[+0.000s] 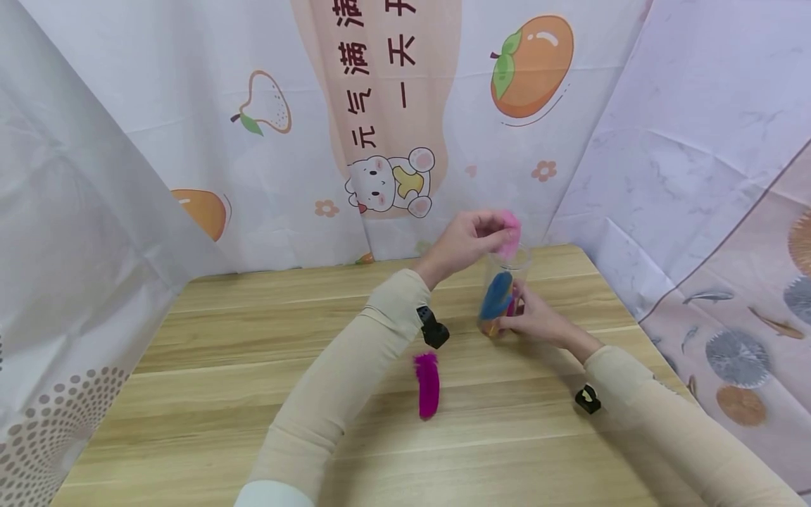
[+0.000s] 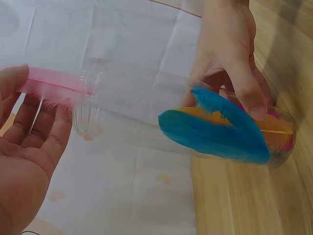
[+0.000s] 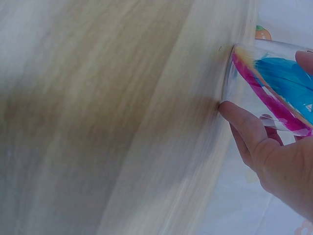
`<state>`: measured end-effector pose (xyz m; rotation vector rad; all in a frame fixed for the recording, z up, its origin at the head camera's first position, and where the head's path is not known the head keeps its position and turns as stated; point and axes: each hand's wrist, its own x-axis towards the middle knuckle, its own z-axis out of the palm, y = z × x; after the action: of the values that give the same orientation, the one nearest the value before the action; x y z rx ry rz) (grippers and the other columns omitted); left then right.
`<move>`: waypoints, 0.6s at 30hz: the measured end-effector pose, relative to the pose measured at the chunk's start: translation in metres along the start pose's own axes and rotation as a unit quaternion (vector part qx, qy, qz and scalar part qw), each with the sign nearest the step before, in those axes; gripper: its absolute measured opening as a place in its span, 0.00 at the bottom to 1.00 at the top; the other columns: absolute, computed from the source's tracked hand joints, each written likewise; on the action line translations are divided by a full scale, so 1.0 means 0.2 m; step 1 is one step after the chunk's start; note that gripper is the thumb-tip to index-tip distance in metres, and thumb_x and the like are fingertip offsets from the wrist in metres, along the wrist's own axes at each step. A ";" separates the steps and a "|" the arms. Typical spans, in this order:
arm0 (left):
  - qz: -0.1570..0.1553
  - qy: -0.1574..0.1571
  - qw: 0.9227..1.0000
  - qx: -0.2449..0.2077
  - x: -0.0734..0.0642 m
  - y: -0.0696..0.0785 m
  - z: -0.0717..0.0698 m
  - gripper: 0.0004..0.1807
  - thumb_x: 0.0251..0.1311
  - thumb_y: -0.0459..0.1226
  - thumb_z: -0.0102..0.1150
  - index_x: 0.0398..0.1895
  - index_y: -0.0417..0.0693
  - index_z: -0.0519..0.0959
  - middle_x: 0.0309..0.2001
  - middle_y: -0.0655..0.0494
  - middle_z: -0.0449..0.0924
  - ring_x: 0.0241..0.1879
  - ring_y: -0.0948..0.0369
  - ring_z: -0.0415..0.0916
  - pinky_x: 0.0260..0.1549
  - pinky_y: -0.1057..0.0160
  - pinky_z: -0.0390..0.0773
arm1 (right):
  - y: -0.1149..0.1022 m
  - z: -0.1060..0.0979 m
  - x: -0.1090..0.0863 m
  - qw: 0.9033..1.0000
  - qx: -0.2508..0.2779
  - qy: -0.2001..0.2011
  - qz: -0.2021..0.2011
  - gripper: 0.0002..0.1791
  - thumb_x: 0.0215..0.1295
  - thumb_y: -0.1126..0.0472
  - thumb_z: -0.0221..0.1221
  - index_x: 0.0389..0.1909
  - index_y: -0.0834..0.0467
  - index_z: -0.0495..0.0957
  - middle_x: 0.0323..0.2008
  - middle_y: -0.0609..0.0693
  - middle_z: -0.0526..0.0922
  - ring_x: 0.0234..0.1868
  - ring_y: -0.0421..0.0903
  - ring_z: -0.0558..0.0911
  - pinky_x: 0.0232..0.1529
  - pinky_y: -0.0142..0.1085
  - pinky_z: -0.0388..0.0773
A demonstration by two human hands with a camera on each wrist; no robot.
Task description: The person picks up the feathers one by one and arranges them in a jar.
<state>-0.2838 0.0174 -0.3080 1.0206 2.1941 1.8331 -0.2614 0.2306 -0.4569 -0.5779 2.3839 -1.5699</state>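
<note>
A clear tall cup (image 1: 507, 264) stands upright toward the far right of the table, with blue feathers (image 2: 215, 137), an orange one and a magenta one (image 3: 266, 95) inside. My right hand (image 1: 538, 317) holds the cup low on its side, thumb and fingers round the wall. Above the rim, my left hand (image 1: 472, 239) pinches a pink feather (image 2: 54, 85) between thumb and fingers. The feather's free end reaches the cup's mouth in the left wrist view. A loose magenta feather (image 1: 428, 386) lies on the table below the left forearm.
The wooden table (image 1: 253, 366) ends at a printed curtain (image 1: 285, 197) close behind the cup. Another patterned cloth (image 1: 709, 211) hangs along the right side. Small black mounts sit on both sleeves.
</note>
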 end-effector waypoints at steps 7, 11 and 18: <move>-0.015 -0.013 1.000 0.011 0.00 -0.01 -0.01 0.10 0.70 0.37 0.63 0.46 0.39 0.84 0.37 0.52 0.83 0.36 0.59 0.77 0.42 0.61 0.82 | 0.00 0.00 0.00 1.000 -0.007 0.001 0.003 0.40 0.62 0.66 0.69 0.69 0.63 0.56 0.52 0.67 0.79 0.47 0.54 0.80 0.42 0.38 0.80; -0.025 -0.018 1.000 0.002 -0.01 -0.02 -0.01 0.11 0.70 0.39 0.62 0.45 0.39 0.84 0.35 0.50 0.83 0.36 0.58 0.79 0.45 0.56 0.84 | 0.00 -0.01 0.00 1.000 -0.009 0.002 0.006 0.40 0.62 0.66 0.69 0.69 0.63 0.56 0.52 0.66 0.79 0.47 0.54 0.80 0.41 0.37 0.79; -0.015 -0.030 0.999 0.020 0.00 -0.02 -0.01 0.10 0.71 0.38 0.62 0.45 0.39 0.84 0.34 0.49 0.83 0.35 0.57 0.81 0.44 0.60 0.85 | 0.00 -0.01 0.00 1.000 -0.014 0.000 0.013 0.42 0.63 0.64 0.69 0.71 0.62 0.55 0.54 0.66 0.78 0.48 0.54 0.78 0.42 0.38 0.79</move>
<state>-0.2859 0.0149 -0.3105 1.0308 2.2090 1.7301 -0.2617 0.2316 -0.4554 -0.5489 2.4080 -1.5273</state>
